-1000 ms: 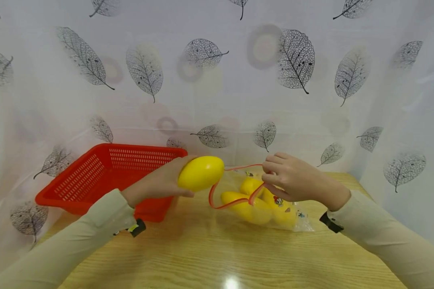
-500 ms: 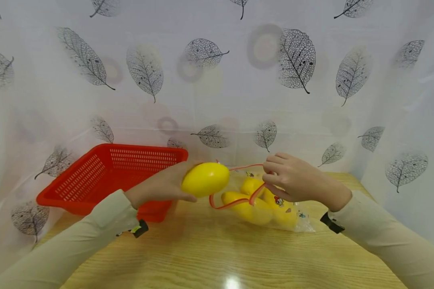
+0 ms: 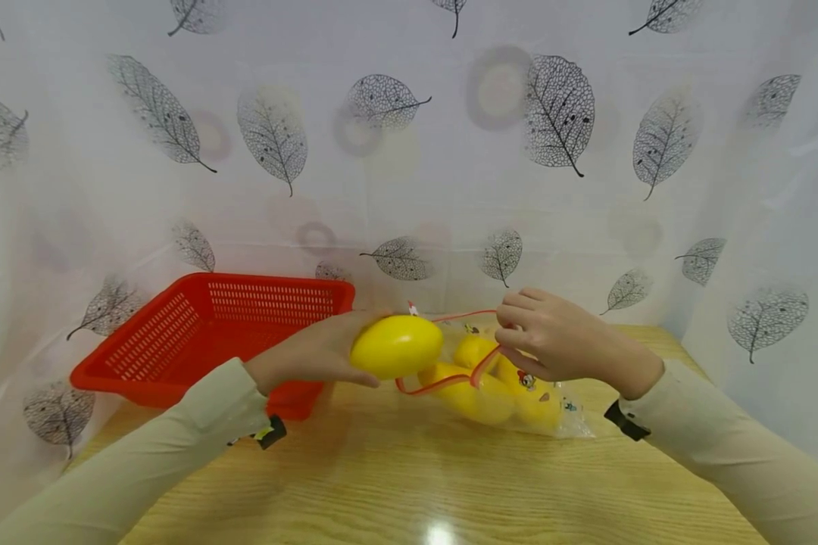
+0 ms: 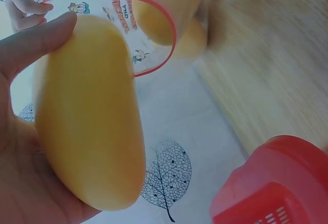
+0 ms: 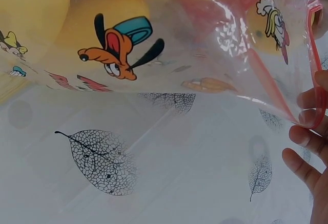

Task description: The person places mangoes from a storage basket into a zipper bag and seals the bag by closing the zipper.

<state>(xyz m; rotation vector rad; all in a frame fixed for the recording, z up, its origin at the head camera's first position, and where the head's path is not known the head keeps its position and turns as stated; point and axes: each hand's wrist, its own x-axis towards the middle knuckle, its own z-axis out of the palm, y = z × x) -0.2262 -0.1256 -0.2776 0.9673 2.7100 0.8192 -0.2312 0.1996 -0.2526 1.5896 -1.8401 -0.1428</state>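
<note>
My left hand (image 3: 313, 354) grips a yellow mango (image 3: 398, 347), thumb on one side and fingers on the other. In the left wrist view the mango (image 4: 92, 116) lies along the palm, close to the open mouth of a clear zip bag (image 4: 105, 6). My right hand (image 3: 552, 333) pinches the red-edged rim of that bag (image 3: 569, 424) and holds its mouth apart. Several yellow mangoes (image 3: 480, 397) lie inside. Cartoon prints cover the bag (image 5: 205, 44) in the right wrist view, where the fingers of my right hand (image 5: 313, 149) hold the rim.
A red plastic basket (image 3: 273, 284) with slotted walls stands on the left of the wooden table (image 3: 382, 484), beside my left forearm. Behind the table hangs a white curtain (image 3: 423, 189) printed with dark leaves.
My left hand has carried the mango right and slightly down, from beside the basket to the bag's mouth. The right hand and bag have hardly moved.
</note>
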